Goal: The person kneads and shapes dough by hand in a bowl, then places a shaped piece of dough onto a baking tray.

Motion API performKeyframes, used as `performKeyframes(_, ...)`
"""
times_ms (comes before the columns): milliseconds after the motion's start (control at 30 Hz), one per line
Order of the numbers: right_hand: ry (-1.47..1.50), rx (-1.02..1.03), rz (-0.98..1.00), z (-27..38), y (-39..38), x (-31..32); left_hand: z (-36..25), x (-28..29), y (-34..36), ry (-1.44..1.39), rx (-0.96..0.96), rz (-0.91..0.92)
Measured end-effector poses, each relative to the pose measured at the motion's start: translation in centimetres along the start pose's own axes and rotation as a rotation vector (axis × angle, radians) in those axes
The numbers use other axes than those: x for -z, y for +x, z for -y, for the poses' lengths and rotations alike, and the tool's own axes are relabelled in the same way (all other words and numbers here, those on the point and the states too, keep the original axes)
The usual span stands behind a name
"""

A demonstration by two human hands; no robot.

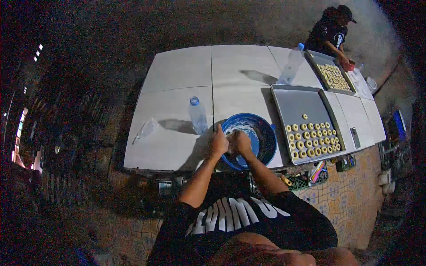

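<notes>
Two bare hands, the left [219,142] and the right [239,142], meet over the near-left side of a blue basin [246,115] in the head view, the only one. White residue coats the basin's inside. From where I stand, the work looks partway through: the metal tray [301,102] to the basin's right carries rows of pale rings [311,141], seemingly dough, across its near half, with a lone ring [305,117] just beyond them. The tray's far half is bare, so there appears to be room left for more. A second tray [313,57], farther right beside a co-worker [326,37], looks mostly covered with similar rings.

Both forearms rise from below and angle inward. The left hand has its thumb upward; the right bends in close beside it. The fingers of both look curled, but I cannot tell whether they grip anything. All this sits on a white tiled tabletop [184,71].
</notes>
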State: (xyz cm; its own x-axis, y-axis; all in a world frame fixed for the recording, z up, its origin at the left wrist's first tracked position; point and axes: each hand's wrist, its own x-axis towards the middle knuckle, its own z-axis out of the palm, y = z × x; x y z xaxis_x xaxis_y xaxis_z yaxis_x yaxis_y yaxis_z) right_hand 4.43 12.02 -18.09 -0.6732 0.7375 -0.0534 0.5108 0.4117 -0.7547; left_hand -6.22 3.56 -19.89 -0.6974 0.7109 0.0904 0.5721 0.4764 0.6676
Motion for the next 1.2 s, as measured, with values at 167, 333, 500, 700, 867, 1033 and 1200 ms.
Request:
performKeyframes(167, 0.065, 0.248, -0.227, -4.5, 0.9, -0.1, -0.1, -1.0, 0.5, -0.015, 0.02, 0.059)
performKeyframes(333, 0.555, 0.193, -0.159, 1.4, -0.1, 6.7, -1.2, 1.5, -0.2, 0.322, 0.13, 0.059)
performKeyframes(500, 0.135, 0.539, -0.156, -6.7, 0.7, 10.1, -2.9, 1.5, -1.5, 0.082, -0.022, -0.004)
performKeyframes(700, -0.371, 0.084, 0.102, -5.2, -2.0, 8.9, -2.1, 1.8, -1.3, 0.09, -0.059, -0.133)
performKeyframes(867, -0.841, 0.396, -0.295, -8.8, 0.8, 5.4, -2.9, 1.6, -1.2, 0.05, 0.041, -0.006)
performKeyframes(1033, -0.804, 0.267, -0.273, -4.8, 2.5, 4.3, -2.4, 3.0, -1.7, 0.077, -0.028, 0.041)
performKeyframes(1200, -0.77, 0.35, -0.458, -7.5, 2.6, 4.3, -10.8, 6.1, -4.2, 0.204, 0.089, 0.14)
